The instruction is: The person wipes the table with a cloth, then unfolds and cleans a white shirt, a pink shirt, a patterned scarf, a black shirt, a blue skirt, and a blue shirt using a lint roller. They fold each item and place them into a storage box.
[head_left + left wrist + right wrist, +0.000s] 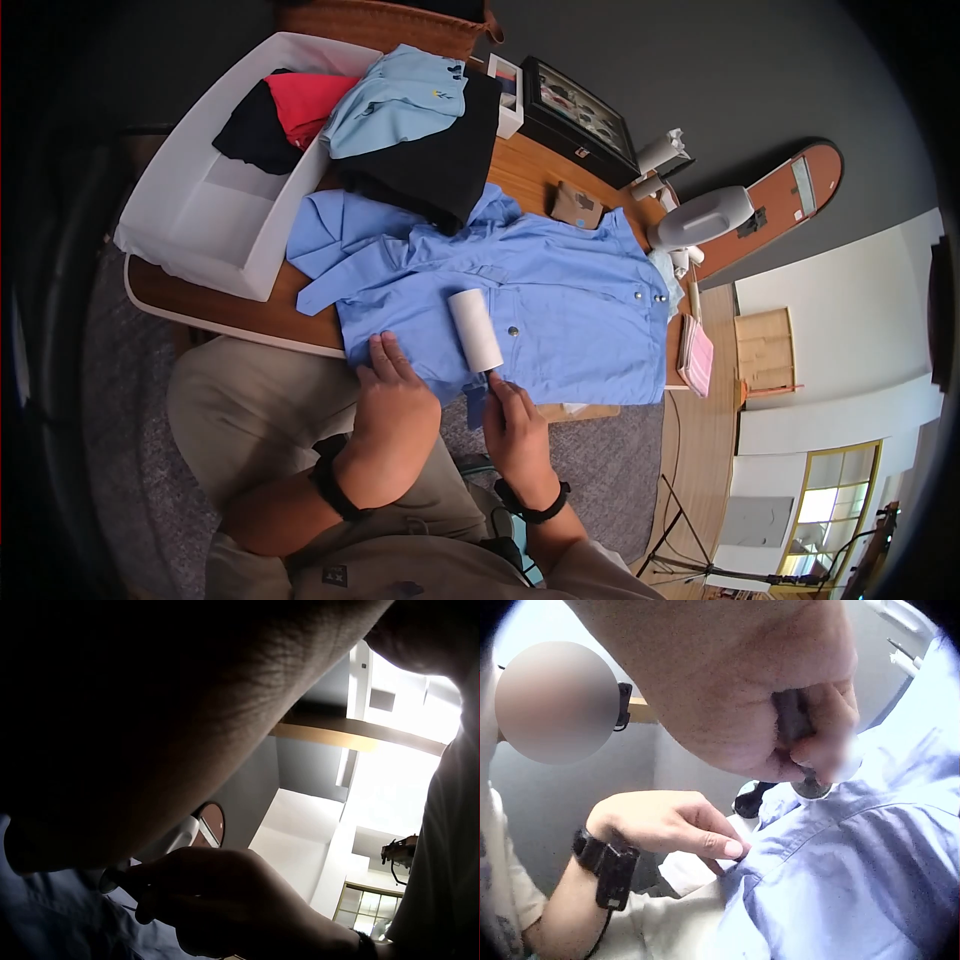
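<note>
A light blue shirt [590,290] with snap buttons lies spread over the wooden table, partly hanging past its near edge. My right hand [516,432] grips the dark handle of a white lint roller [476,330], whose cylinder lies across the shirt beside a button. In the right wrist view the handle [793,718] shows inside the curled fingers. My left hand [394,425] rests on the shirt's near edge with fingers [388,352] extended over the cloth; from the right wrist view its thumb lies along that edge.
A white storage box [185,200] with red and black clothes stands at the left. A folded pale blue garment [400,105] and black cloth [420,175] overlap its rim and the shirt. Behind are a black display case [580,110], a brown wallet-like item [577,205] and a grey-white bottle [705,215].
</note>
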### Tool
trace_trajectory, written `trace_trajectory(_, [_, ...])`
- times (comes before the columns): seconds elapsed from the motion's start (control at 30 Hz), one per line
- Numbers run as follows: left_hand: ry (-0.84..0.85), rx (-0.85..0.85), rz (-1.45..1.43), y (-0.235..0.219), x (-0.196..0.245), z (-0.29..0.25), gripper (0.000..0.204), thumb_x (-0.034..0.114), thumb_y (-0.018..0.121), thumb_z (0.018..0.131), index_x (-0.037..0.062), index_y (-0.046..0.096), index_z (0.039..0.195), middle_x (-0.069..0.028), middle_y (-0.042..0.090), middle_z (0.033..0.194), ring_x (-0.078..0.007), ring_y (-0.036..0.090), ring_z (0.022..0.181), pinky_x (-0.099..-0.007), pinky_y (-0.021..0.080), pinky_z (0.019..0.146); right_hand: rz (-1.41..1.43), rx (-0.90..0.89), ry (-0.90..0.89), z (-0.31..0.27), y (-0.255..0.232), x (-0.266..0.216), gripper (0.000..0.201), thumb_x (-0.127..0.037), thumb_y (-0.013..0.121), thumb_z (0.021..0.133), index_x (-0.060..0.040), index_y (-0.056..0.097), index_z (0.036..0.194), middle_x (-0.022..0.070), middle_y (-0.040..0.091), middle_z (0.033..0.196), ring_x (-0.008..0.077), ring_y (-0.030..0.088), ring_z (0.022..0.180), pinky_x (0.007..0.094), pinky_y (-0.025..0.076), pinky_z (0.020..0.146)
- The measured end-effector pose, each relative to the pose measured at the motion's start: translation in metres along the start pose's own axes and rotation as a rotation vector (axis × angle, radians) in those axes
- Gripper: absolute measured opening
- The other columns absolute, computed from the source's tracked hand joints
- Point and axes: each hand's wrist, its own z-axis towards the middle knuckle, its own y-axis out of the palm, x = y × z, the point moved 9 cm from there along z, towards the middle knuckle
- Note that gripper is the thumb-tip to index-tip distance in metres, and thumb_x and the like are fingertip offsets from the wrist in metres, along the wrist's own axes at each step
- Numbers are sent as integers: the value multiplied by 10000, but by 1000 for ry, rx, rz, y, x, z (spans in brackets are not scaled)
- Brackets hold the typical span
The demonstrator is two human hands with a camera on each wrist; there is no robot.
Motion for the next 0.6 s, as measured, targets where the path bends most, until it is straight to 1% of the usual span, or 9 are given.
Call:
trace_trajectory(0.03, [-2, 5, 17, 2, 0, 0, 426, 170, 626, 916, -114, 779, 1195, -431, 571, 1484, -536, 583, 1379, -512, 558, 936, -1, 0, 4, 0, -2, 0, 283, 37, 692, 986, 51, 695, 1268, 236, 748, 1057, 382, 763, 879, 409, 593, 721])
trace_trajectory(0.13, [-4, -7, 34, 4, 0, -1, 427, 172, 623, 919, -112, 779, 1196, -429, 572, 1485, -535, 582, 1382, -510, 560, 937, 20, 8, 132, 6, -8, 21, 274, 40, 687, 986, 55, 687, 1260, 239, 749, 1062, 390, 761, 878, 405, 595, 717])
trace_trajectory(0.17, [-5, -22, 34, 4, -1, 0, 428, 172, 622, 920, -113, 778, 1199, -427, 573, 1486, -535, 581, 1383, -511, 561, 939, 22, 7, 128, 5, -5, 23, 274, 40, 687, 986, 55, 687, 1260, 239, 749, 1062, 390, 761, 878, 405, 595, 717])
trace_trajectory(0.23, [-18, -13, 28, 5, -1, 0, 426, 171, 626, 918, -114, 778, 1195, -427, 572, 1487, -535, 581, 1384, -515, 560, 944, -6, -14, 112, 4, -1, 19, 369, 33, 684, 966, 46, 645, 1333, 249, 731, 1116, 436, 752, 880, 468, 622, 737])
trace_trajectory(0.3, [-18, -3, 20, 3, 2, 1, 423, 169, 629, 916, -116, 778, 1191, -427, 571, 1488, -535, 580, 1385, -520, 559, 949, 48, -51, -22, 0, 6, -10, 373, 47, 690, 956, 56, 640, 1326, 235, 727, 1097, 423, 746, 893, 473, 625, 745])
trace_trajectory(0.4, [-22, 6, -43, 2, 0, 0, 428, 173, 633, 913, -121, 775, 1190, -430, 569, 1488, -537, 583, 1381, -532, 555, 962, 95, -88, -35, -2, 15, -24, 367, 46, 699, 953, 56, 646, 1316, 239, 729, 1092, 421, 747, 906, 474, 622, 749])
trace_trajectory(0.47, [-20, 2, -16, 4, -1, -1, 430, 180, 636, 912, -120, 776, 1187, -432, 571, 1482, -538, 578, 1387, -537, 548, 979, 116, -26, 48, 4, 9, -10, 344, 25, 698, 963, 57, 650, 1303, 245, 733, 1095, 415, 747, 914, 474, 623, 752])
trace_trajectory(0.5, [-26, 0, -15, 3, -3, -1, 430, 180, 636, 912, -120, 776, 1187, -432, 571, 1482, -538, 578, 1387, -537, 548, 979, 83, -69, 161, 4, 10, 1, 336, 17, 701, 965, 55, 652, 1295, 247, 737, 1113, 414, 751, 918, 469, 625, 757])
trace_trajectory(0.6, [-1, -18, -19, -1, 0, -1, 431, 174, 633, 913, -121, 771, 1194, -432, 574, 1479, -534, 569, 1398, -540, 545, 987, 24, -30, 142, 3, 10, -3, 336, 21, 701, 964, 48, 654, 1296, 239, 741, 1129, 416, 753, 919, 463, 620, 744])
